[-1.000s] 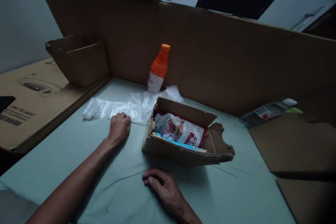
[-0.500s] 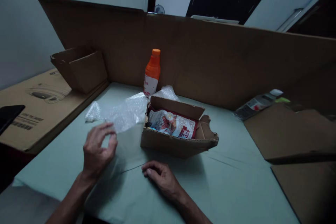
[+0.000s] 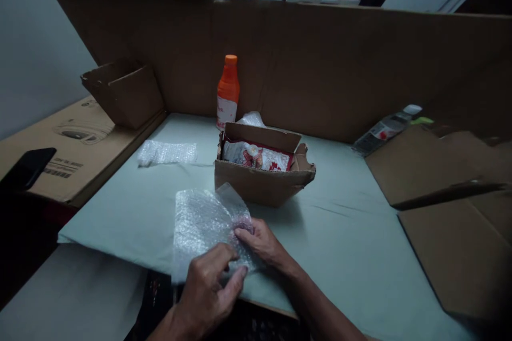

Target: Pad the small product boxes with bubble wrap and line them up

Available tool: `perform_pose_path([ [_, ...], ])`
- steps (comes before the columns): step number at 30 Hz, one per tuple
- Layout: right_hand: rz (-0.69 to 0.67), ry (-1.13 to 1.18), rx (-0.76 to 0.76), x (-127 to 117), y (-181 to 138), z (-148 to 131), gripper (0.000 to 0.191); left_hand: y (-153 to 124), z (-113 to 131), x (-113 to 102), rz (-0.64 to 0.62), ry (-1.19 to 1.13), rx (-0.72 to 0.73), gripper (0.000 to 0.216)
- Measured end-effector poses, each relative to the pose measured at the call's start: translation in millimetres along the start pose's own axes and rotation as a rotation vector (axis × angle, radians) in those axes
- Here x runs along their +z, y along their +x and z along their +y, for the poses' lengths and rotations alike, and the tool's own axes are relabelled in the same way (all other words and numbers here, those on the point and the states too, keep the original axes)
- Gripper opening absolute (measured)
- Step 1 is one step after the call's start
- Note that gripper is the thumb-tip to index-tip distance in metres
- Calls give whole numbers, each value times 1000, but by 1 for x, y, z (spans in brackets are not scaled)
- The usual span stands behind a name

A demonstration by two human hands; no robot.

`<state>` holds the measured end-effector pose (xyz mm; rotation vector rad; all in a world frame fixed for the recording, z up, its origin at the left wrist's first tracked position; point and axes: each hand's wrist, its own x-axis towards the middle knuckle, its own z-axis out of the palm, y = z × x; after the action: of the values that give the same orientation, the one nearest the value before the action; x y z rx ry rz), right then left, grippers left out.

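My left hand (image 3: 208, 290) is clenched on the near edge of a sheet of bubble wrap (image 3: 204, 221), thumb and fingers pinching it. A second ago that hand was stretched out to the long strip of wrap lying far left of the box. It has since come all the way back with this sheet. My right hand (image 3: 260, 242), which lay flat and idle on the desk (image 3: 344, 234) in front of the box, has moved over. Its fingers now lie across the sheet's right edge. I cannot tell whether the thumb closes underneath, since it is hidden.

So the sheet has left its far spot and now sits at the near edge of the desk, tilted up between both hands. As I judge it, the fetching is over and the wrap is ready to be handled.

Just beyond the sheet stands the open cardboard box (image 3: 260, 184), apart from it, with a red-and-white packet (image 3: 256, 155) still lying inside. To the far left a smaller piece of bubble wrap (image 3: 166, 152) remains on the desk where the strip was. Another wad (image 3: 250, 118) shows behind the box. The orange bottle (image 3: 228, 90) stands upright past that, against the cardboard wall (image 3: 340, 64), in the same place as before.
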<state>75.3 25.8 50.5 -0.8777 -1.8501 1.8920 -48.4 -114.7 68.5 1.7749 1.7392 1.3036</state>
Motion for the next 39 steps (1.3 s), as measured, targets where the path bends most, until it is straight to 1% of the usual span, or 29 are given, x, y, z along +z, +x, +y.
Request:
perform_pose_path([
  [2,-7,-4,27,-17,-13,3,34,2,-5,-7,66,89,5,11],
  [3,-9,-2,45,-26,-20,6,35,2,-9,-9,64,147,2,12],
  [5,23,-29,70,-45,-35,11,38,2,-17,-7,-32,255,-6,15],
  [7,110,-119,89,-59,-52,16,38,-1,-25,-2,-168,332,-6,17],
  [9,182,-222,116,-68,-69,19,36,-5,-30,2,-253,361,15,16],
  [11,205,-277,140,-70,-83,21,35,-8,-34,4,-263,364,40,16],
  [13,196,-283,153,-69,-91,23,38,-8,-36,4,-247,373,62,19],
  [16,210,-270,137,-65,-86,25,51,-6,-40,3,-274,413,106,26],
  [18,207,-311,98,-61,-78,25,59,-5,-43,3,-314,432,138,30],
  [19,186,-351,75,-59,-75,25,60,-6,-44,2,-330,438,149,32],
  [20,152,-395,54,-57,-74,24,57,-7,-45,2,-342,441,156,34],
  [22,76,-459,28,-56,-76,21,47,-11,-46,-1,-370,435,167,38],
  [24,19,-470,48,-57,-85,18,36,-15,-47,-5,-385,411,181,38],
  [27,-16,-437,127,-63,-105,17,34,-22,-48,-17,-321,365,189,37],
  [28,-12,-442,119,-66,-113,19,35,-25,-49,-24,-285,360,195,38],
  [30,33,-539,16,-71,-129,24,37,-35,-53,-39,-235,386,216,41],
  [32,84,-749,-141,-74,-145,30,44,-49,-59,-56,-225,455,237,48],
  [33,87,-858,-205,-74,-152,33,49,-57,-62,-64,-230,496,248,53],
  [34,71,-952,-253,-73,-157,35,54,-66,-65,-70,-246,537,262,59],
  [36,-8,-1065,-305,-67,-163,38,65,-81,-70,-78,-310,618,293,71],
  [38,-91,-1107,-332,-58,-161,40,71,-92,-75,-78,-382,686,321,77],
  [39,-110,-1116,-346,-53,-159,41,71,-96,-76,-76,-403,710,326,78],
])
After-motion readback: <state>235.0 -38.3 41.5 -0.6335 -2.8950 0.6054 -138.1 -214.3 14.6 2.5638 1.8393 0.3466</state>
